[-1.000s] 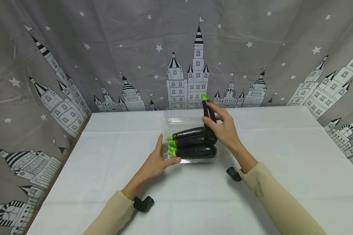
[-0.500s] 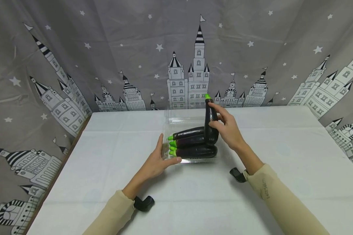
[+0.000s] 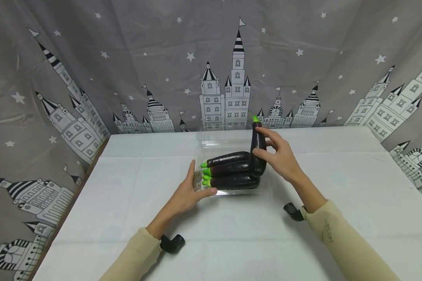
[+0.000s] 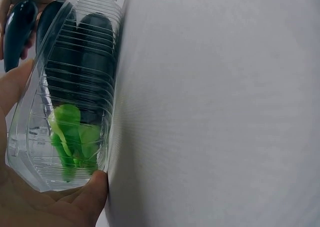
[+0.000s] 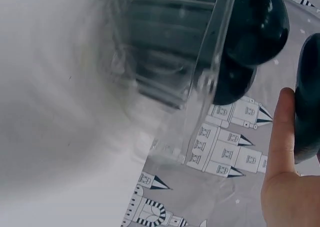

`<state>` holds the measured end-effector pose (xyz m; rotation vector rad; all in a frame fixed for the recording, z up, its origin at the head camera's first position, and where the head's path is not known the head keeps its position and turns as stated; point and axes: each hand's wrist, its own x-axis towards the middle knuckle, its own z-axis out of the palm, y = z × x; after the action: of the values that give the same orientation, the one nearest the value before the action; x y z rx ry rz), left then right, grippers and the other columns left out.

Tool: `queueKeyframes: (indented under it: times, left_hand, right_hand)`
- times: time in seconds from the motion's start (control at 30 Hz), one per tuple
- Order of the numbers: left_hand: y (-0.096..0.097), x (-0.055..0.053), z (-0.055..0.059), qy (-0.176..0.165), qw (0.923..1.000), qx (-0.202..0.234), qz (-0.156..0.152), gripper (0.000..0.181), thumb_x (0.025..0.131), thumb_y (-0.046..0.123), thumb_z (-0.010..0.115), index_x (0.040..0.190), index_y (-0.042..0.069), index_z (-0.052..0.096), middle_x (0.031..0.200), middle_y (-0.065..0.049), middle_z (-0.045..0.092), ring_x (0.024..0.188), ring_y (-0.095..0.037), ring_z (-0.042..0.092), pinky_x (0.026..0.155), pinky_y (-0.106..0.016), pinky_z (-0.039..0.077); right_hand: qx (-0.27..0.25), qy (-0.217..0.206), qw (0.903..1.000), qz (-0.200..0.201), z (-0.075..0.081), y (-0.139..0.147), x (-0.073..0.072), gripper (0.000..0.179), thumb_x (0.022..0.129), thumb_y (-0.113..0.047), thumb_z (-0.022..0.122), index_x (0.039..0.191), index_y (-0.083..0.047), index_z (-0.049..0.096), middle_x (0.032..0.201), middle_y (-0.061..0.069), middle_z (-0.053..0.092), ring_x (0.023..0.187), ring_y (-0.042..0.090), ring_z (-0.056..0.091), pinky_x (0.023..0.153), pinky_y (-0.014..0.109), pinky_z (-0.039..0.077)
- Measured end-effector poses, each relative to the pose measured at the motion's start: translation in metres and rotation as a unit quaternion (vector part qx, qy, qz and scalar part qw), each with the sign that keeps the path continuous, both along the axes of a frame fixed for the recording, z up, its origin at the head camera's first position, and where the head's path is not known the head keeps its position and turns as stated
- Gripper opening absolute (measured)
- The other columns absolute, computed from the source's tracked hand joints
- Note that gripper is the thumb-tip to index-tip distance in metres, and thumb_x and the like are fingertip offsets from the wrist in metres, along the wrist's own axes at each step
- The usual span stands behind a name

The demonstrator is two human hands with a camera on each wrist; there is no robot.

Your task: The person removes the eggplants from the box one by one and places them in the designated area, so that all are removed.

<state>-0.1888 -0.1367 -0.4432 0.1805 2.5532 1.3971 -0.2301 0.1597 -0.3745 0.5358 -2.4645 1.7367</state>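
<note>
A dark purple eggplant (image 3: 258,150) is held in my right hand (image 3: 283,158), thumb on one side and fingers on the other. Its green stem points up and away, and it overlaps the right end of a clear plastic container (image 3: 237,192). Several more eggplants (image 3: 233,182) lie in that container, green stems to the left. My left hand (image 3: 185,195) grips the container's left end, thumb at the front edge. Seen from the left wrist, the ribbed clear wall (image 4: 95,92) sits between thumb and fingers. In the right wrist view, the right thumb (image 5: 282,142) lies against the held eggplant (image 5: 308,99).
The container's clear lid (image 3: 219,134) stands raised at the back. A white cloth (image 3: 154,156) covers the table. Behind it hangs a grey curtain (image 3: 144,39) printed with castles and stars. Black wrist mounts (image 3: 172,244) show below both sleeves.
My right hand has moved right and slightly toward me with the eggplant, uncovering more of the eggplants in the container. The left hand has stayed in place.
</note>
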Motion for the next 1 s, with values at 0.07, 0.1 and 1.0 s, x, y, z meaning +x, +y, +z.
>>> queueKeyframes:
  times: [0.07, 0.1, 1.0]
  left_hand:
    - [0.0, 0.0, 0.0, 0.001, 1.0, 0.0, 0.0, 0.12, 0.08, 0.055, 0.077, 0.159, 0.018, -0.006, 0.159, -0.021, 0.022, 0.143, -0.04, 0.025, 0.11, -0.06, 0.025]
    - [0.001, 0.0, 0.0, 0.001, 1.0, 0.0, 0.0, 0.12, 0.08, 0.054, 0.077, 0.159, 0.018, -0.006, 0.159, -0.021, 0.022, 0.143, -0.039, 0.025, 0.11, -0.06, 0.025]
    - [0.002, -0.001, 0.0, -0.004, 1.0, 0.002, -0.002, 0.12, 0.081, 0.054, 0.077, 0.159, 0.018, -0.007, 0.16, -0.02, 0.019, 0.145, -0.039, 0.021, 0.111, -0.062, 0.022]
  right_hand:
    - [0.005, -0.007, 1.0, 0.0, 0.0, 0.005, 0.002, 0.06, 0.093, -0.013, 0.064, 0.15, -0.012, 0.044, 0.145, 0.012, 0.04, 0.11, 0.033, 0.057, 0.076, 0.034, 0.051]
    - [0.008, -0.009, 0.9999, 0.0, 0.001, 0.008, 0.003, 0.059, 0.093, -0.013, 0.064, 0.15, -0.013, 0.044, 0.144, 0.012, 0.041, 0.11, 0.033, 0.057, 0.077, 0.035, 0.05]
    - [0.086, -0.101, 0.9908, -0.026, -0.035, 0.079, 0.013, 0.061, 0.095, -0.018, 0.064, 0.151, -0.011, 0.041, 0.152, 0.02, 0.034, 0.126, 0.045, 0.044, 0.09, 0.051, 0.045]
